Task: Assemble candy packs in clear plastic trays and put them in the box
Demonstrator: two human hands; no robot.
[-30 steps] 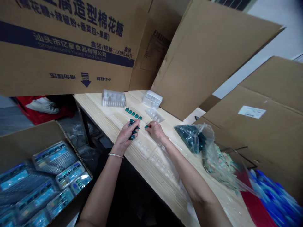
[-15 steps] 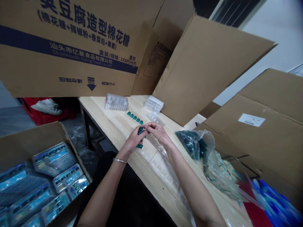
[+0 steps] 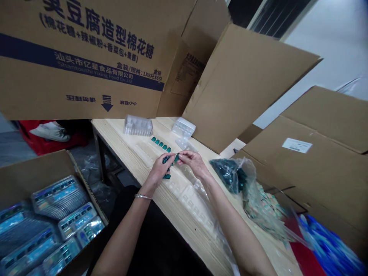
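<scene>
Small dark green glossy pieces (image 3: 166,160) stick out of my left hand (image 3: 157,170), whose fingers are curled around them. My right hand (image 3: 195,163) pinches one green piece (image 3: 176,157) between thumb and fingertips, close beside the left fingers. Another green piece (image 3: 166,176) shows just below the left hand; whether it is held or lies in a tray, I cannot tell. Beyond the hands, a row of green pieces (image 3: 161,143) lies along the table. Clear moulded plastic trays (image 3: 195,205) run along the tabletop under and in front of my right forearm.
On the wooden table (image 3: 161,214) stand a stack of clear trays (image 3: 138,125) and another tray stack (image 3: 184,127). A plastic bag of green pieces (image 3: 227,172) lies right. A carton of filled blister packs (image 3: 60,195) is at left. Large cardboard boxes (image 3: 244,80) stand behind.
My right fingertips have drawn slightly apart from the left hand, and a green piece now shows in their pinch. The whole view has shifted a little.
</scene>
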